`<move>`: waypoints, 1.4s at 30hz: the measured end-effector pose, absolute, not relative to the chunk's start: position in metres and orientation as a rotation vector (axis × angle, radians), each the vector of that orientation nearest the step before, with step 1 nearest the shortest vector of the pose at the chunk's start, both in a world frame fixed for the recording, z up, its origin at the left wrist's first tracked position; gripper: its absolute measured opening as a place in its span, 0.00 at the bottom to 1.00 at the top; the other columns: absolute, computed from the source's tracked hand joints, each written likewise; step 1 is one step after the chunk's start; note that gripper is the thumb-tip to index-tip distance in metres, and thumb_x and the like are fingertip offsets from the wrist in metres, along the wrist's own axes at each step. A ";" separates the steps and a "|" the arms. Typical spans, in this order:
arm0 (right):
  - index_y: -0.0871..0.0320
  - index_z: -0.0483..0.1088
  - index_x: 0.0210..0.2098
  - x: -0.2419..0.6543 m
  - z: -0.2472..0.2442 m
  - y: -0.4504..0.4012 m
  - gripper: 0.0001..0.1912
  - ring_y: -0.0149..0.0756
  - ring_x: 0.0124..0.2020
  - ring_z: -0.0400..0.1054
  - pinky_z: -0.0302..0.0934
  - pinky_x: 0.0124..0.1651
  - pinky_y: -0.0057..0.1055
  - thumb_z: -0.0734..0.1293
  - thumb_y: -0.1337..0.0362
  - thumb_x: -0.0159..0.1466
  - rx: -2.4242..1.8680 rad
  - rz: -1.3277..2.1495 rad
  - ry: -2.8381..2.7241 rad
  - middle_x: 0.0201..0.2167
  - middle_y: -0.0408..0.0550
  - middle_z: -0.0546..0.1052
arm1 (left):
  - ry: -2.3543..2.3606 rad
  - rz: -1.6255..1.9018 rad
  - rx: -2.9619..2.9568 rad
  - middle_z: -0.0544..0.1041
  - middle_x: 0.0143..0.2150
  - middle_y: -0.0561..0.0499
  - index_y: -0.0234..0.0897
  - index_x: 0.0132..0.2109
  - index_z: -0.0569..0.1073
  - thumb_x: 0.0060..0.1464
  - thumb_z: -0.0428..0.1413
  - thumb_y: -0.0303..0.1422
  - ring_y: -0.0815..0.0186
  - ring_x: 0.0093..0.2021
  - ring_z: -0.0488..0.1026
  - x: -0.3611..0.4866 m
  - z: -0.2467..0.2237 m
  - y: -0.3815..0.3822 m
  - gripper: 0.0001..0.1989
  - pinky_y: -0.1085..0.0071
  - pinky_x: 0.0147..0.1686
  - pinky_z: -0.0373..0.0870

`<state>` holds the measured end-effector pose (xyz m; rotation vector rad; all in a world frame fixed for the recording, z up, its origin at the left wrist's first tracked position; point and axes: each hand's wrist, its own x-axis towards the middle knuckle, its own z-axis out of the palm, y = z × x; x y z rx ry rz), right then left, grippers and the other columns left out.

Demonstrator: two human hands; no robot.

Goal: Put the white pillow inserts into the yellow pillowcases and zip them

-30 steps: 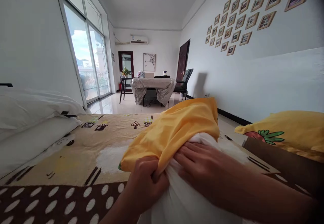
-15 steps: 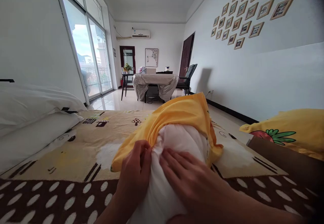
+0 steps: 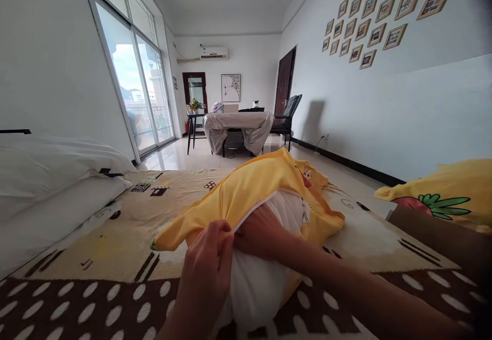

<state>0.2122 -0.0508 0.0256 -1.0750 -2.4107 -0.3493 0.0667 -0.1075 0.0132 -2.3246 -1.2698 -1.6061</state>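
A white pillow (image 3: 255,288) lies partly inside a yellow pillowcase (image 3: 253,181) in front of me, its near end sticking out of the opening. My left hand (image 3: 209,258) pinches the pillowcase's hem at the left side of the opening. Reaching in from the right, my right hand (image 3: 263,232) rests on the pillow with its fingertips tucked under the hem, close to my left fingers. Those tucked fingers are mostly hidden, so their grip cannot be made out. The pillowcase is draped over the pillow's far part, and a printed fruit pattern shows on its right side.
A patterned blanket (image 3: 119,247) covers the bed beneath. White pillows (image 3: 57,196) are stacked at the left. Another yellow pillow (image 3: 461,186) lies at the right beside a brown edge (image 3: 418,224). Beyond the bed stand a covered table (image 3: 238,122) and a black chair (image 3: 290,117).
My right hand has gone from lying flat on the white pillow to reaching under the hem. The pillowcase now covers more of the pillow on the left, and the view has shifted slightly.
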 end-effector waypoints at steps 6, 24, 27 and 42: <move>0.61 0.71 0.42 0.221 0.031 -0.040 0.14 0.46 0.47 0.66 0.55 0.52 0.40 0.63 0.68 0.56 -1.207 -0.499 -2.297 0.43 0.54 0.76 | -1.326 -1.425 -2.215 0.74 0.44 0.44 0.36 0.51 0.64 0.51 0.44 0.20 0.59 0.43 0.73 0.064 0.001 -0.077 0.20 0.64 0.38 0.71; 0.58 0.70 0.35 0.179 -0.001 -0.086 0.07 0.40 0.38 0.59 0.50 0.49 0.42 0.60 0.68 0.64 -0.889 -0.834 -2.247 0.35 0.49 0.72 | -1.564 -1.935 -2.089 0.73 0.39 0.50 0.38 0.41 0.71 0.50 0.49 0.29 0.63 0.38 0.72 0.030 0.002 -0.040 0.11 0.66 0.41 0.69; 0.56 0.71 0.34 0.186 0.009 -0.066 0.04 0.40 0.39 0.58 0.50 0.46 0.39 0.63 0.68 0.62 -1.010 -0.711 -2.244 0.34 0.47 0.71 | -1.633 -1.831 -2.098 0.73 0.39 0.49 0.37 0.44 0.70 0.49 0.50 0.29 0.63 0.37 0.72 0.026 0.002 -0.033 0.13 0.67 0.40 0.68; 0.47 0.74 0.44 0.208 -0.026 -0.023 0.18 0.37 0.45 0.60 0.48 0.50 0.37 0.64 0.73 0.59 -1.059 -0.242 -2.043 0.41 0.46 0.71 | -2.264 -0.696 -2.468 0.68 0.15 0.53 0.38 0.22 0.63 0.53 0.44 0.35 0.67 0.19 0.67 0.003 0.015 -0.037 0.15 0.75 0.23 0.56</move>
